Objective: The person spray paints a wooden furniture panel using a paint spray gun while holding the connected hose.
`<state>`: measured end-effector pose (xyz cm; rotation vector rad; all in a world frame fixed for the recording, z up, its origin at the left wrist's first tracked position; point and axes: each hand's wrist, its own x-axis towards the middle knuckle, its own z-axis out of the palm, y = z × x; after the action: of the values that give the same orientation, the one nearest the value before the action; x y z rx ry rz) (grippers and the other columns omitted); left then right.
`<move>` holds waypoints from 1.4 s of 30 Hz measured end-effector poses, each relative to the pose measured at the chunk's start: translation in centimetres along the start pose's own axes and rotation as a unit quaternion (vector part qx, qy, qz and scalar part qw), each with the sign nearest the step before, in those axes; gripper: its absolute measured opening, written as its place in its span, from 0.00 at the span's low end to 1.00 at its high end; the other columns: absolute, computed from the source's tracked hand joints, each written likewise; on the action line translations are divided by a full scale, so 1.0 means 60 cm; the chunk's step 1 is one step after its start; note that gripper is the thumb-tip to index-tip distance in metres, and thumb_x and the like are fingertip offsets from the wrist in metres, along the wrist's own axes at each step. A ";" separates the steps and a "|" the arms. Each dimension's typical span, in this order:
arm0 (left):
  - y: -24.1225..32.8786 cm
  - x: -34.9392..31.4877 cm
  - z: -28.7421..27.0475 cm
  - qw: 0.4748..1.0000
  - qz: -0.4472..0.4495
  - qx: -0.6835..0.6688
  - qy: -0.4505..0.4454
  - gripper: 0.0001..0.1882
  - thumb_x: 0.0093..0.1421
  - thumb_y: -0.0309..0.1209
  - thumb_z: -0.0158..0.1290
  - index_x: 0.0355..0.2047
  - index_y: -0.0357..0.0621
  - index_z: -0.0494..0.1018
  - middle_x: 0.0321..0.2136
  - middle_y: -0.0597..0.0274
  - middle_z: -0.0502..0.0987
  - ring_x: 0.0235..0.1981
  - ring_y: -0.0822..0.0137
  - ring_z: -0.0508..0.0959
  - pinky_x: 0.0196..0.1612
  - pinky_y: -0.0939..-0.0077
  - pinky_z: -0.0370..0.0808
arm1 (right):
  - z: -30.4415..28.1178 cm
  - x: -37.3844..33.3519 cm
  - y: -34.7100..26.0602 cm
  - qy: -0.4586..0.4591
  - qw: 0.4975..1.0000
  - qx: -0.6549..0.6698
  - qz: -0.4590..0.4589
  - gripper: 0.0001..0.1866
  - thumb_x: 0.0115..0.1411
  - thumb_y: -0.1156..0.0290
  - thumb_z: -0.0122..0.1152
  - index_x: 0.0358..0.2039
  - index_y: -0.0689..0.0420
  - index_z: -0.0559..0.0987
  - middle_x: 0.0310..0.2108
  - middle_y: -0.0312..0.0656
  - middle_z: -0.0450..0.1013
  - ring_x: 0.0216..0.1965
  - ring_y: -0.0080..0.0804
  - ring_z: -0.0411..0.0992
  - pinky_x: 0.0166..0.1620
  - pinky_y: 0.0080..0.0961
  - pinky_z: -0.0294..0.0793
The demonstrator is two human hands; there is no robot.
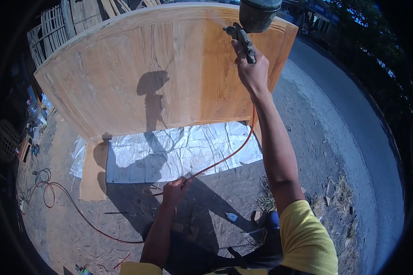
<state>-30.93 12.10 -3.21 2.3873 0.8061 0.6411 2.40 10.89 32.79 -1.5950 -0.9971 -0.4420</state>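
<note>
Wooden panel [124, 87] is stood upright on the ground [303, 142], behind a silver sheet [206, 142], with one leg [94, 169] set by the sheet's left edge. It is likely stood this way so that its broad face can be reached. Near the panel's top right corner, a spray gun [241, 39] is gripped by the right hand [253, 66], with the fingers curled round its handle. Pale mist [218, 21] is seen by the nozzle, and the gun is probably held apart from the wood so that the spray can spread. An orange hose [225, 158] is held in the closed left hand [174, 191], by the sheet's near edge, perhaps so that it does not rub the panel. The sheet may have been laid to catch drips.
</note>
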 end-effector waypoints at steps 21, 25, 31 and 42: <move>0.012 -0.024 -0.045 0.992 -0.093 0.060 -0.067 0.23 0.71 0.53 0.54 0.36 0.45 0.80 0.27 0.45 0.82 0.35 0.35 0.82 0.39 0.40 0.75 | 0.129 -0.372 0.310 -0.138 0.970 -0.058 0.192 0.26 0.69 0.47 0.65 0.37 0.64 0.83 0.27 0.63 0.79 0.34 0.64 0.81 0.37 0.50 0.77; 0.018 -0.023 -0.045 0.993 -0.080 0.052 -0.063 0.20 0.69 0.50 0.58 0.35 0.45 0.80 0.27 0.47 0.82 0.34 0.37 0.83 0.39 0.41 0.76 | 0.159 -0.418 0.368 -0.146 0.965 -0.062 0.210 0.27 0.69 0.47 0.65 0.38 0.65 0.83 0.26 0.63 0.78 0.35 0.65 0.81 0.37 0.47 0.77; 0.008 -0.042 -0.034 0.994 -0.058 0.083 -0.039 0.16 0.67 0.47 0.62 0.34 0.47 0.80 0.25 0.50 0.83 0.34 0.42 0.84 0.38 0.46 0.79 | 0.184 -0.460 0.407 -0.198 0.936 -0.112 0.267 0.36 0.67 0.37 0.62 0.34 0.66 0.83 0.29 0.64 0.80 0.38 0.68 0.80 0.40 0.53 0.78; 0.012 -0.044 -0.037 0.988 -0.071 0.104 -0.084 0.20 0.68 0.51 0.59 0.38 0.47 0.82 0.26 0.50 0.83 0.35 0.42 0.84 0.41 0.44 0.79 | 0.133 -0.380 0.324 -0.208 0.948 -0.082 0.228 0.29 0.68 0.45 0.66 0.39 0.65 0.86 0.30 0.62 0.81 0.37 0.61 0.82 0.42 0.48 0.78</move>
<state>-33.78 10.62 -1.82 2.5001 0.9994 0.3069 2.99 10.19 1.77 -2.0539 -0.8713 0.1420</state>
